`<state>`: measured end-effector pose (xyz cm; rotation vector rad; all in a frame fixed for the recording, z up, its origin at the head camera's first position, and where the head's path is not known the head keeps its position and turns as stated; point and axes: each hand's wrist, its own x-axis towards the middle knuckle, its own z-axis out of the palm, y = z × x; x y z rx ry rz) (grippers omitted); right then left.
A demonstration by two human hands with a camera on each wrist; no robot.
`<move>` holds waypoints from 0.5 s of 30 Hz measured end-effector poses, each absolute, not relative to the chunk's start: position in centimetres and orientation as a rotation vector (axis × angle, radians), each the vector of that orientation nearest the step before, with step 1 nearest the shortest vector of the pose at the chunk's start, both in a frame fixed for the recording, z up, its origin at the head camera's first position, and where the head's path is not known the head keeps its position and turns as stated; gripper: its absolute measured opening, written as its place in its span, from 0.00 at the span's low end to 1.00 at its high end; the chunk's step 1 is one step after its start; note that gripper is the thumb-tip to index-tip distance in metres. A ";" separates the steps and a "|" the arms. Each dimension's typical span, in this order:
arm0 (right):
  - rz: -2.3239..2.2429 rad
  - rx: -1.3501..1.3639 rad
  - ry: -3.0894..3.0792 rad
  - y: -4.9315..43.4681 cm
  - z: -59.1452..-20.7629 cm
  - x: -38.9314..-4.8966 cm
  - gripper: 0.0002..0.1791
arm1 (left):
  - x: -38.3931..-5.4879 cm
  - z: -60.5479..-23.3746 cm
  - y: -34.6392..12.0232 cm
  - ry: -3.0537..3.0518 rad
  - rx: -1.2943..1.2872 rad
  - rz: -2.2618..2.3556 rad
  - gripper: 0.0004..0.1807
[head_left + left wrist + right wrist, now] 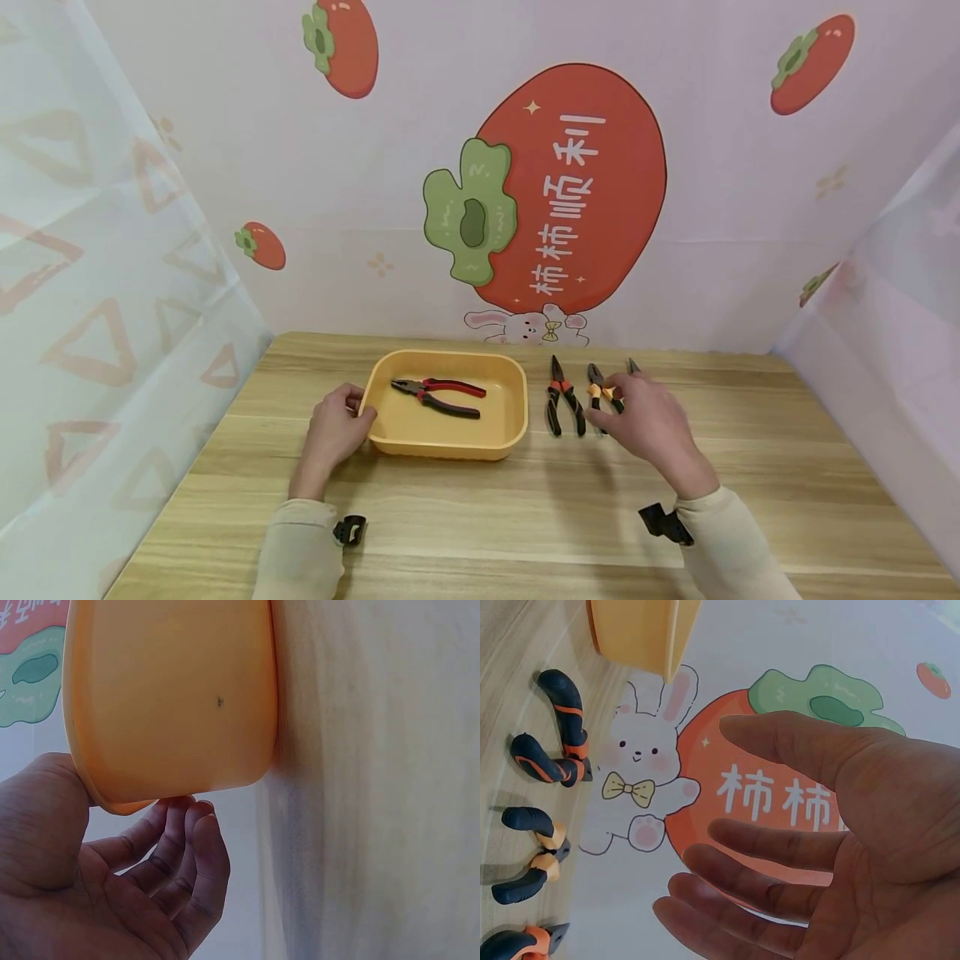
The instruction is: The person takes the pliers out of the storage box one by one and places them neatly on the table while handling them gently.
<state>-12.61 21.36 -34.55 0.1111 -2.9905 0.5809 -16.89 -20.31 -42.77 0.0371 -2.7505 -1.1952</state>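
Observation:
My left hand (339,427) grips the left end of a yellow plastic tray (450,452), thumb at the rim and curled fingers against the outer wall (180,712). Inside the tray lie combination pliers (450,407) with red and black handles. My right hand (652,417) hovers over the tools on the right, its fingers spread and holding nothing in the right wrist view. Below it are pliers with yellow and black handles (536,862), partly covered in the head view. Long-nose pliers (557,386) with orange and black handles lie to their left.
Another tool with orange and black handles (536,941) lies furthest right, mostly hidden behind my right hand in the head view. The wooden table (495,525) ends at a printed backdrop (720,292) behind, with cloth walls on both sides.

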 end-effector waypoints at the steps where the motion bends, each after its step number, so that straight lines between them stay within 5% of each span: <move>1: 0.581 0.117 -2.989 21.2 -34.6 -12.6 0.28 | -16.9 -42.8 -20.3 -2.750 0.038 -1.195 0.13; 15: 0.627 0.174 -3.003 18.9 -34.4 -12.9 0.29 | -16.9 -42.7 -20.3 -2.752 0.035 -1.192 0.12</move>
